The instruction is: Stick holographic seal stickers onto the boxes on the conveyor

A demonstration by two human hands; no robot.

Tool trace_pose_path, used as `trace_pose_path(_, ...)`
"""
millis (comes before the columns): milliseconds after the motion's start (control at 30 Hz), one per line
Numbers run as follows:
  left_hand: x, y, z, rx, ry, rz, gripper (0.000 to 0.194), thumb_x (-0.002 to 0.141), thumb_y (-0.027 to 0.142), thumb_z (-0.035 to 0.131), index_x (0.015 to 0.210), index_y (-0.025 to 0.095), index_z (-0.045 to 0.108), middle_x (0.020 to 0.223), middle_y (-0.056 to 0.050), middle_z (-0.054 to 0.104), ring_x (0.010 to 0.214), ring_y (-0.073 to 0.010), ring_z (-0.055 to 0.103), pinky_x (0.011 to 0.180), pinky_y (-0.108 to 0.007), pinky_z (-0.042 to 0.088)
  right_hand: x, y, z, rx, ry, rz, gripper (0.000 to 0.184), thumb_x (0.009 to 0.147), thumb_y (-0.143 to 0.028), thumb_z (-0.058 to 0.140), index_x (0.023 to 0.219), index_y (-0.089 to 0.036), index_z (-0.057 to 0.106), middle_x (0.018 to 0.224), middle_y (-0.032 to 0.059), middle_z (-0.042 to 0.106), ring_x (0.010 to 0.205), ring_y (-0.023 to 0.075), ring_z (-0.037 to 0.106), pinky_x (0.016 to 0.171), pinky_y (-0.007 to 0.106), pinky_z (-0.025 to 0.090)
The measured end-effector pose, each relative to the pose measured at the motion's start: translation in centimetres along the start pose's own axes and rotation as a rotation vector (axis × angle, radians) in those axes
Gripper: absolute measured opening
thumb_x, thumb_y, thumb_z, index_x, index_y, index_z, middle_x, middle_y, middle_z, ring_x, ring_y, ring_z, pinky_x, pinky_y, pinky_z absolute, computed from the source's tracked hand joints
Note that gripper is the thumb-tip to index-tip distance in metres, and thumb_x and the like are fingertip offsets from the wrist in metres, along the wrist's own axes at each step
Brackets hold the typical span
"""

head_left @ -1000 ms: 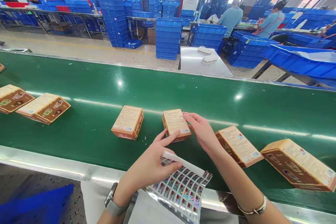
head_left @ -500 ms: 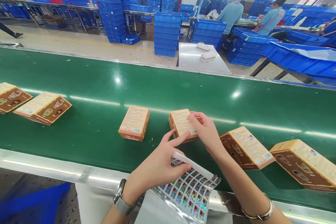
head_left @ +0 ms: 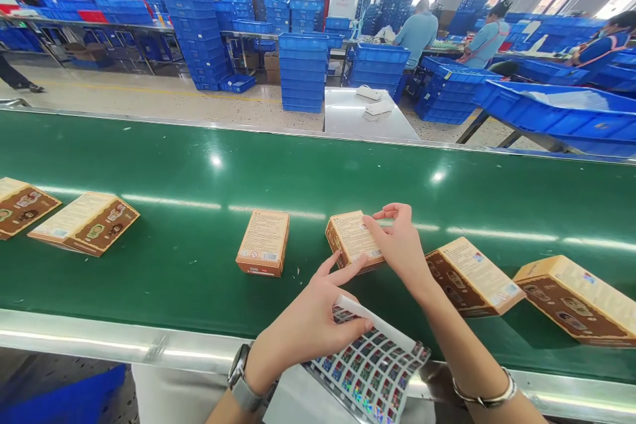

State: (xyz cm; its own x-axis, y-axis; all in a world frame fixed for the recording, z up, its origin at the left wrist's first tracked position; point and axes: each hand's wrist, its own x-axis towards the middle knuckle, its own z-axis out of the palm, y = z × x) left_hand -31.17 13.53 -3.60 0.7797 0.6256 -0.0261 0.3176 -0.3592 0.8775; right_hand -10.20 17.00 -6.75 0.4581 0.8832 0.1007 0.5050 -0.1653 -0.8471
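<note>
My left hand (head_left: pixel 318 321) is closed, with a sheet of shiny holographic stickers (head_left: pixel 365 371) pinched under its thumb. Its index and middle fingers reach forward and touch the near side of a small cream-and-brown carton (head_left: pixel 349 233). On that carton's printed top rests the thumb of my right hand (head_left: pixel 397 238). The other right fingers stretch past the carton's right side, apart from the thumb. Whether a loose sticker lies under the thumb, I cannot tell. Left of this carton lies a similar carton (head_left: pixel 263 242), flat with its text side up.
A green conveyor belt (head_left: pixel 149 291) runs across, edged by a metal rail (head_left: pixel 74 338). Tilted cartons stand at right, including one carton (head_left: pixel 477 275) near my right forearm; others lie far left. Beyond are a metal side table (head_left: pixel 358 120), stacked blue crates (head_left: pixel 301 73) and several people.
The view has tilted up and shifted slightly. My right fingers have lifted and straightened away from the carton's far side, while its thumb stays on top. The left hand keeps the sticker sheet.
</note>
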Motion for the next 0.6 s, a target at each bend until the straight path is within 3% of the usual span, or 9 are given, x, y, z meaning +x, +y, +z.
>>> trace_pose_path(100, -1.2, 0.3, -0.1, -0.008, 0.048, -0.026, 0.014, 0.085, 0.022, 0.069, 0.075, 0.024, 0.078, 0.159, 0.007, 0.04, 0.153, -0.0331, 0.023, 0.119, -0.051, 0.037, 0.3, 0.2, -1.4, -0.005, -0.024, -0.02, 0.039, 0.086, -0.044, 0.057, 0.115, -0.018, 0.049, 0.11, 0.0132, 0.069, 0.063, 0.0198, 0.065, 0.06, 0.036, 0.049)
trace_pose_path(167, -2.6, 0.3, -0.7, -0.023, 0.147, -0.066, 0.016, 0.087, 0.024, 0.067, 0.076, 0.024, 0.078, 0.153, 0.004, 0.05, 0.149, -0.032, 0.034, 0.118, -0.05, 0.038, -0.6, -0.4, -2.7, -0.031, -0.059, -0.105, 0.032, 0.09, -0.042, 0.055, 0.113, -0.019, 0.056, 0.114, 0.0129, 0.068, 0.075, 0.023, 0.068, 0.061, 0.035, 0.049)
trace_pose_path(233, -4.0, 0.2, -1.5, -0.045, 0.269, -0.122, 0.018, 0.09, 0.028, 0.064, 0.079, 0.024, 0.078, 0.146, 0.0, 0.058, 0.141, -0.0312, 0.046, 0.116, -0.049, 0.04, -2.2, -1.6, -4.0, -0.065, -0.142, -0.281, 0.025, 0.096, -0.041, 0.051, 0.11, -0.023, 0.062, 0.116, 0.0104, 0.068, 0.094, 0.0254, 0.068, 0.069, 0.036, 0.053)
trace_pose_path(300, -5.3, -0.1, -2.2, -0.055, 0.376, -0.169, 0.021, 0.092, 0.032, 0.063, 0.081, 0.024, 0.078, 0.141, -0.002, 0.063, 0.134, -0.0304, 0.054, 0.114, -0.048, 0.042, -4.0, -2.8, -5.1, -0.09, -0.303, -0.48, 0.02, 0.1, -0.035, 0.049, 0.107, -0.026, 0.066, 0.119, 0.0074, 0.068, 0.11, 0.0246, 0.064, 0.087, 0.039, 0.054)
trace_pose_path(400, -6.5, -0.4, -2.8, -0.037, 0.462, -0.184, 0.023, 0.093, 0.034, 0.062, 0.083, 0.024, 0.079, 0.139, -0.003, 0.064, 0.133, -0.0296, 0.055, 0.114, -0.046, 0.042, -6.1, -3.9, -5.6, -0.163, -0.486, -0.693, 0.016, 0.101, -0.028, 0.052, 0.105, -0.027, 0.067, 0.129, 0.0063, 0.063, 0.124, 0.0238, 0.057, 0.104, 0.043, 0.048)
trace_pose_path(600, -6.9, -0.7, -2.5, -0.035, 0.57, -0.172, 0.021, 0.092, 0.037, 0.064, 0.084, 0.027, 0.081, 0.139, -0.001, 0.065, 0.133, -0.0295, 0.054, 0.113, -0.044, 0.045, -7.1, -4.0, -4.6, -0.261, -0.37, -0.909, 0.012, 0.098, -0.016, 0.056, 0.103, -0.024, 0.065, 0.126, 0.0103, 0.065, 0.127, 0.0272, 0.054, 0.105, 0.05, 0.048)
